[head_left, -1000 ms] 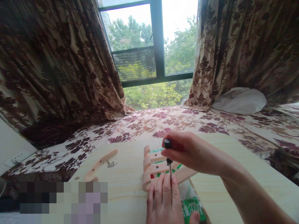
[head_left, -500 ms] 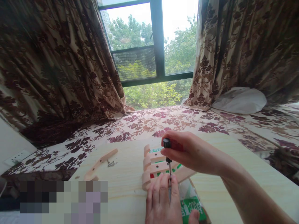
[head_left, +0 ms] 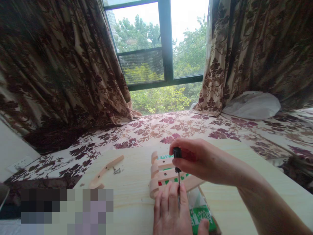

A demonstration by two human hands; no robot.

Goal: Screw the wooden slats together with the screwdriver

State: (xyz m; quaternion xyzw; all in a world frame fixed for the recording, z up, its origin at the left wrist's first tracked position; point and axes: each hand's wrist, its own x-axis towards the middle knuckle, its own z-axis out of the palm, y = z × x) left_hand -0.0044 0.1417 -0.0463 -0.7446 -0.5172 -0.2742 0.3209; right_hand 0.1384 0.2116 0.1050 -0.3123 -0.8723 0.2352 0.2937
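Observation:
My right hand (head_left: 195, 160) is closed around the black handle of a screwdriver (head_left: 177, 156). Its shaft points down at the near part of a slatted, pale wooden frame (head_left: 154, 189). Stretched over that near part, my left hand (head_left: 171, 209) lies with its fingers flat and its thumb apart, the fingertips on both sides of the screwdriver's lower shaft. Those fingers hide the driver's tip and any screw under it. Dark holes or screw heads show on the farther slats. A plastic package with green print (head_left: 201, 218) lies beneath the frame and my left thumb.
On the left of the pale wooden board (head_left: 129, 199) lies a loose curved wooden piece (head_left: 107, 169), with several screws (head_left: 117, 171) beside it. Flowered cloth (head_left: 151, 129) covers the surface behind. A white plastic bag (head_left: 253, 105) sits at the back right, by the curtain.
The screwdriver handle and my right hand have shifted slightly, and the right wrist is turned a little differently. My left hand keeps its place on the frame.

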